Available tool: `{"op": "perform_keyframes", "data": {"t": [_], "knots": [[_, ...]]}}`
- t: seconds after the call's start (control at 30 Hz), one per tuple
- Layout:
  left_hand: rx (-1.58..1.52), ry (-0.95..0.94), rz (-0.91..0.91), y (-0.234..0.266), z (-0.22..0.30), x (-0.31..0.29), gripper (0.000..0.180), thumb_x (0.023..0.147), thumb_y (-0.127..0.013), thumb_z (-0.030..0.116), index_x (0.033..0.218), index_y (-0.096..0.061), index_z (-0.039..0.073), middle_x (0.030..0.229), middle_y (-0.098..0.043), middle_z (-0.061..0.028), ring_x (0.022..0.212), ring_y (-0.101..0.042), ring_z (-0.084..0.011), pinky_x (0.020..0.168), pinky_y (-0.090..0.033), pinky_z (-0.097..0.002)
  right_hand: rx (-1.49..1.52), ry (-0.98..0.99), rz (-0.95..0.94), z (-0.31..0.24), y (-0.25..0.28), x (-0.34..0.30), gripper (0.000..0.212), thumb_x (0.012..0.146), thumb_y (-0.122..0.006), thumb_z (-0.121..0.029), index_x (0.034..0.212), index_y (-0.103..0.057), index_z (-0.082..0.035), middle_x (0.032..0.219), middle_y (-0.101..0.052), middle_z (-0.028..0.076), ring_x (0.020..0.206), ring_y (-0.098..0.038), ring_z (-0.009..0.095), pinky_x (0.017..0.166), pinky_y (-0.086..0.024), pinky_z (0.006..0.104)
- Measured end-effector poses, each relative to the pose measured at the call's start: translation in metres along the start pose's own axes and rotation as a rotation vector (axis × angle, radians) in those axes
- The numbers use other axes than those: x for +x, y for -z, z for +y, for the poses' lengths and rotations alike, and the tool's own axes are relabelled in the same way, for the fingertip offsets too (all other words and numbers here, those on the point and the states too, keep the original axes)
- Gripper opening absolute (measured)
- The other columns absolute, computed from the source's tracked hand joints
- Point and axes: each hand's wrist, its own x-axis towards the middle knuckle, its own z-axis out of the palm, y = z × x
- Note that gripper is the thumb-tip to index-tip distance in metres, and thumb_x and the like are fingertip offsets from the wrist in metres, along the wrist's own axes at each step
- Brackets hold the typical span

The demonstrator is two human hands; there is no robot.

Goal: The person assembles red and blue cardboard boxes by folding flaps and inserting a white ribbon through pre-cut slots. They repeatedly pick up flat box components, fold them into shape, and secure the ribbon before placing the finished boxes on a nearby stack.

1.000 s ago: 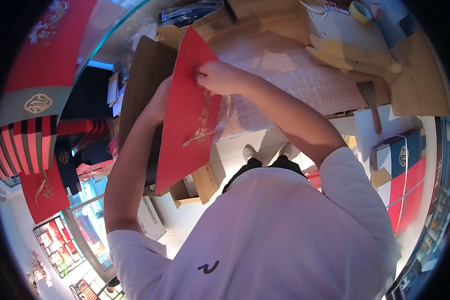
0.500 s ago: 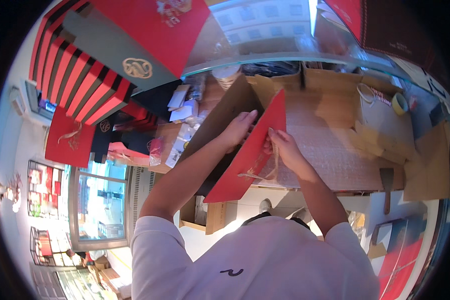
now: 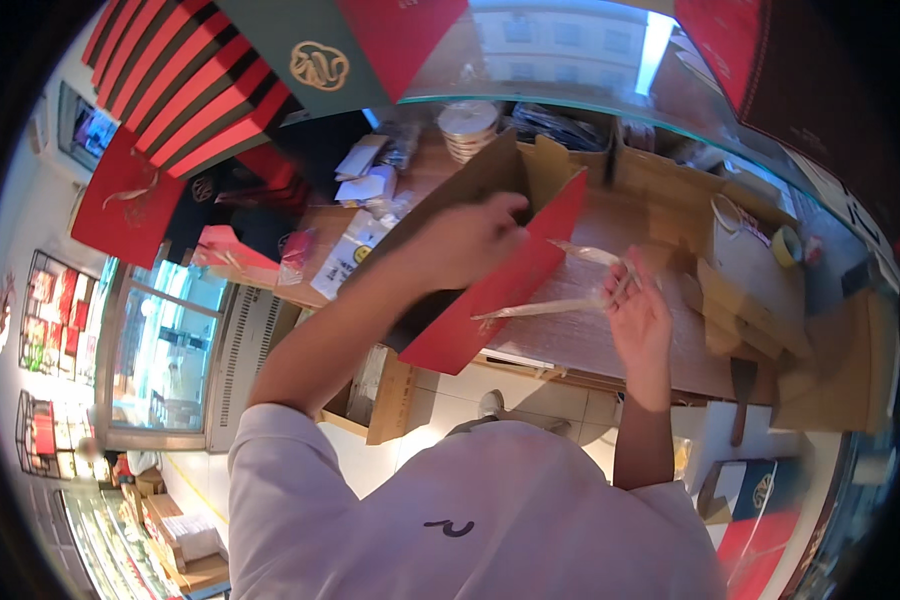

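Note:
A red paper gift bag [image 3: 505, 295] with a brown inside lies tilted over the table, its mouth toward the upper left. My left hand [image 3: 470, 240] is over the bag's opening next to the red panel. Its fingers are partly hidden and smeared by motion, so their grip is unclear. To the right of the bag, my right hand [image 3: 638, 315] has its fingers curled around the pale ribbon handle [image 3: 545, 308]. Both ends of the ribbon run from the red panel to this hand, drawn out in a loop.
Ribbon spools [image 3: 468, 125] stand behind the bag. At the right are an open cardboard box [image 3: 745, 310], a tape roll [image 3: 787, 246] and a scraper [image 3: 741, 400]. Stacked red and dark bags [image 3: 185, 85] fill the upper left. A glass edge [image 3: 570, 97] crosses the back.
My right hand has moved away from the red panel to the right, pulling the ribbon handle out into a loop. My left hand still works at the bag's opening. The view has shifted slightly.

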Motion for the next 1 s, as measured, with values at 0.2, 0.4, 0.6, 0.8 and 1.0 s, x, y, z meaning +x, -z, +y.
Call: {"op": "perform_keyframes", "data": {"t": [0.2,0.4,0.6,0.8,1.0], "knots": [[-0.700,0.641,0.299,0.074,-0.109,-0.062,0.042,0.089,-0.051,0.035,0.114,-0.053,0.002,0.099,-0.060,-0.0094,0.091,-0.056,-0.0160,0.079,-0.044,-0.0286,-0.137,0.108,-0.052,-0.003,-0.029,-0.007,0.057,0.089,-0.045,-0.030,0.138,-0.023,-0.010,0.128,-0.042,0.020,0.121,-0.039,0.033,0.098,-0.032,0.0448],[-1.479,0.443,0.095,-0.008,-0.150,-0.046,0.054,0.083,-0.060,0.035,0.124,-0.042,0.004,0.106,-0.058,-0.0132,0.096,-0.055,-0.0213,0.083,-0.045,-0.0359,-0.431,0.108,-0.078,0.018,-0.070,-0.004,0.051,0.089,-0.049,-0.019,0.134,-0.030,-0.005,0.120,-0.049,0.019,0.108,-0.051,0.028,0.091,-0.040,0.0403],[-1.490,-0.333,0.055,0.038,-0.076,-0.051,0.050,0.084,-0.058,0.032,0.125,-0.043,0.009,0.112,-0.054,-0.0154,0.101,-0.054,-0.0232,0.089,-0.042,-0.0371,-0.952,0.121,-0.131,0.000,-0.154,-0.005,0.043,0.089,-0.051,-0.016,0.128,-0.040,-0.002,0.111,-0.055,0.016,0.101,-0.054,0.021,0.087,-0.043,0.0326],[-0.841,-0.477,-0.308,0.043,0.022,-0.084,0.053,0.077,-0.067,0.013,0.122,-0.042,-0.001,0.112,-0.054,-0.0110,0.104,-0.053,-0.0188,0.088,-0.043,-0.0311,-1.264,0.271,-0.234,0.037,-0.239,-0.050,0.072,0.085,-0.057,-0.029,0.138,-0.019,0.002,0.137,-0.032,0.017,0.126,-0.035,0.026,0.101,-0.030,0.0376],[-0.857,-0.484,-0.404,-0.008,0.074,-0.109,0.027,0.078,-0.061,0.007,0.104,-0.056,0.001,0.093,-0.061,-0.0071,0.087,-0.056,-0.0147,0.076,-0.045,-0.0304,-2.134,0.399,-0.198,0.041,-0.256,-0.134,0.079,0.079,-0.065,-0.032,0.137,-0.023,0.001,0.142,-0.022,0.020,0.129,-0.028,0.036,0.103,-0.026,0.0405]]}}
